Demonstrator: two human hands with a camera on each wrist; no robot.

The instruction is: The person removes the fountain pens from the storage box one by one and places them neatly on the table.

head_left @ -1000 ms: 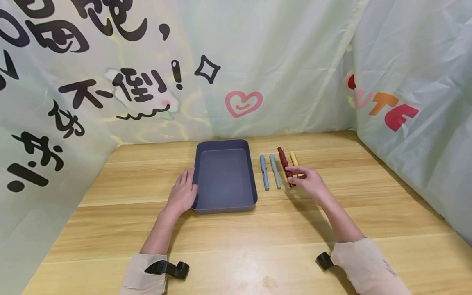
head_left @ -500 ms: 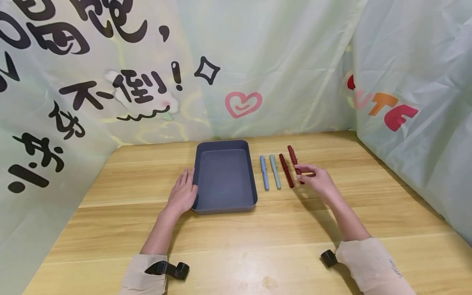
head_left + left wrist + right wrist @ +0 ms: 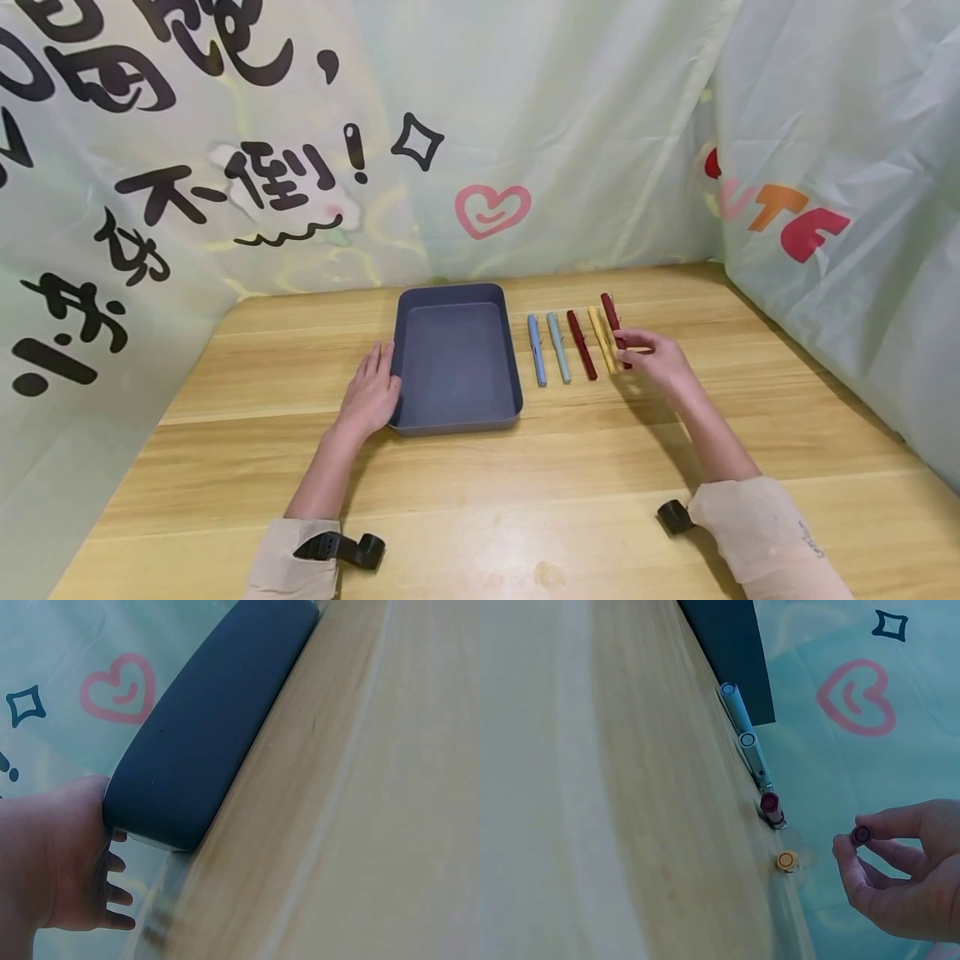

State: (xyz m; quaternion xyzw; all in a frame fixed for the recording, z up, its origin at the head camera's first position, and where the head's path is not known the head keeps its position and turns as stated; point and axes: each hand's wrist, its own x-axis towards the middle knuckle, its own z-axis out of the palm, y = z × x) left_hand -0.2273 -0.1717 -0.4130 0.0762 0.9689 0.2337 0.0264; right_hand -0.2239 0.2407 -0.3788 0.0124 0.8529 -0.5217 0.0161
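Note:
My right hand (image 3: pixel 660 360) pinches a dark red pen (image 3: pixel 611 312) between thumb and fingertips, to the right of a yellow pen (image 3: pixel 599 332). In the right wrist view that held pen (image 3: pixel 862 835) is seen end-on, off the table. Left of the yellow pen lie another dark red pen (image 3: pixel 581 344), a pale green pen (image 3: pixel 558 347) and a blue pen (image 3: pixel 537 350), side by side. With fingers extended, my left hand (image 3: pixel 370 394) rests against the left wall of a dark blue-grey rectangular tray (image 3: pixel 457 358). No pens lie inside the tray.
The wooden table (image 3: pixel 480 517) runs up to a printed cloth backdrop (image 3: pixel 585 150) with lettering and a pink heart. More cloth (image 3: pixel 862 333) hangs along the right side. A black wrist camera (image 3: pixel 369 551) sits on the left sleeve and another camera (image 3: pixel 675 517) on the right.
My right hand has moved rightward with the dark red pen, from over the lying dark red pen, past the yellow one, to its right side. The left hand and tray have stayed put.

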